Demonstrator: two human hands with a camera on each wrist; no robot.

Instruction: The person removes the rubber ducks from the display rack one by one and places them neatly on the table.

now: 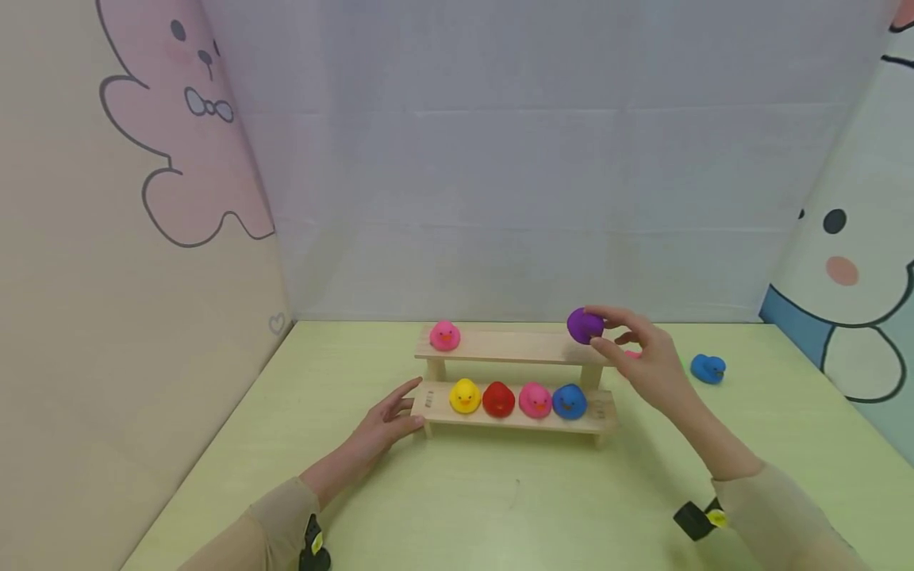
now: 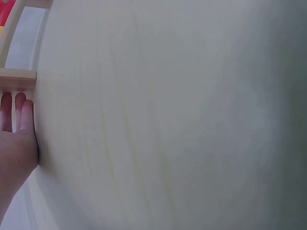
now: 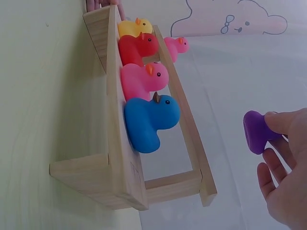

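Observation:
In the head view my right hand (image 1: 646,361) pinches a purple rubber duck (image 1: 585,326) between thumb and fingers, above the right end of the upper shelf of a two-step wooden rack (image 1: 514,346). The right wrist view shows the purple duck (image 3: 257,132) apart from the wood. My left hand (image 1: 378,424) rests against the rack's left end, its fingers (image 2: 26,115) fairly straight. On the lower step sit a yellow duck (image 1: 465,396), a red duck (image 1: 498,400), a pink duck (image 1: 535,400) and a blue duck (image 1: 570,402). Another pink duck (image 1: 445,336) sits at the upper left.
Right of the rack, a second blue duck (image 1: 708,369) lies on the pale green table (image 1: 500,500). A pink thing (image 1: 632,354) is mostly hidden behind my right hand. A plain curtain (image 1: 514,198) stands behind, with printed panels on both sides.

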